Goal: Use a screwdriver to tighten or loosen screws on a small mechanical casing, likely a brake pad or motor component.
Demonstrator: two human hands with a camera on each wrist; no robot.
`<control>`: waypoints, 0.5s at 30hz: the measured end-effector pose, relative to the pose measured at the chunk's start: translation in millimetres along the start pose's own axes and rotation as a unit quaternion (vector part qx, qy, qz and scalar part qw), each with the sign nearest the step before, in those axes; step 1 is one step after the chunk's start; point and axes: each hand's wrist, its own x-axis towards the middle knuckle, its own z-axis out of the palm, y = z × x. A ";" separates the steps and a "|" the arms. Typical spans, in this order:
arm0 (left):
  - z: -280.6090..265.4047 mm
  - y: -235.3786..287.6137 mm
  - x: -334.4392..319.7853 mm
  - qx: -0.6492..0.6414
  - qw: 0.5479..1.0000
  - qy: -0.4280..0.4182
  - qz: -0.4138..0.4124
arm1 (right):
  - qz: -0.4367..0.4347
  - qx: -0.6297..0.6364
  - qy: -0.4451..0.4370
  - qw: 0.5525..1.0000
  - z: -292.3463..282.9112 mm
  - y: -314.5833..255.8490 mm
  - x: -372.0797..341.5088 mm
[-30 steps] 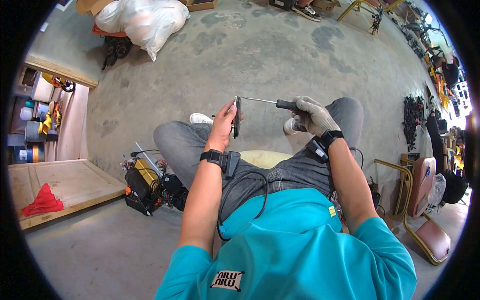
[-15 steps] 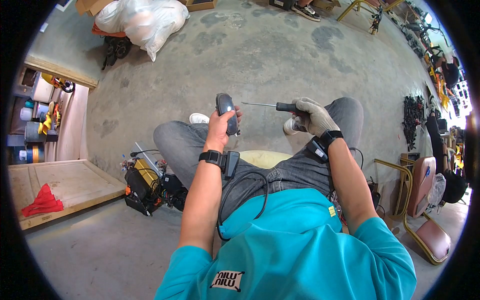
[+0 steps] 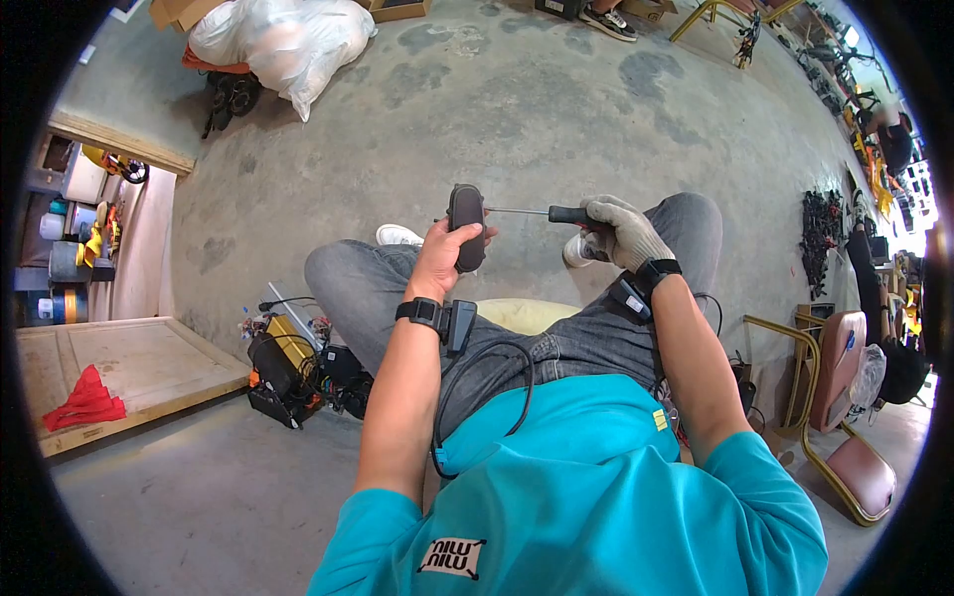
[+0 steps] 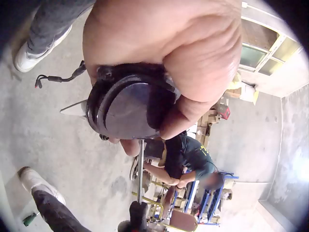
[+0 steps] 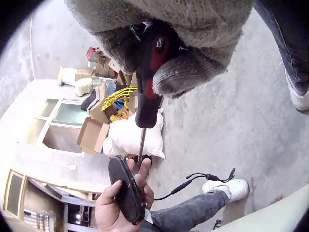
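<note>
My bare left hand (image 3: pixel 434 260) grips an oval black device (image 3: pixel 466 230), thumb across its near face and fingers behind. A glossy, lens-like side (image 4: pixel 133 108) of the device shows in the left wrist view. From it trails a short black cable (image 5: pixel 181 187) with connectors. My right hand (image 3: pixel 628 233), in a grey knitted glove, holds a screwdriver (image 3: pixel 570 213) by its black and red handle. The metal shaft (image 4: pixel 141 169) points left, its end right at the device's edge and partly hidden behind the fingers.
The person sits with knees apart over a concrete floor (image 3: pixel 517 119). A gold box with wires (image 3: pixel 293 353) lies beside the left thigh. White sacks (image 3: pixel 283 45) lie at the far left; a gold-framed chair (image 3: pixel 840 437) stands at the right. Another person (image 4: pixel 188 157) appears in the left wrist view.
My left hand has turned the device from edge-on, through its glossy side, to a dark matte face. The screwdriver's tip, apart from it half a second ago, now meets its edge in view.
</note>
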 end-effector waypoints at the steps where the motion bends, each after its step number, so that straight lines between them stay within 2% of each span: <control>1: -0.3 -0.7 0.3 0.012 1.000 0.000 -0.004 | -0.002 0.000 -0.003 1.000 -1.3 1.3 1.6; 9: -3.8 -5.8 2.1 0.058 0.998 -0.004 -0.020 | -0.009 0.023 0.009 1.000 0.4 6.2 4.8; 11: -7.7 -10.7 6.8 0.052 0.998 -0.015 -0.012 | 0.009 0.010 -0.043 0.999 -5.0 5.1 6.4; 15: -5.9 -10.0 7.1 0.058 0.998 0.023 -0.028 | 0.009 -0.012 -0.029 0.999 0.5 0.5 3.3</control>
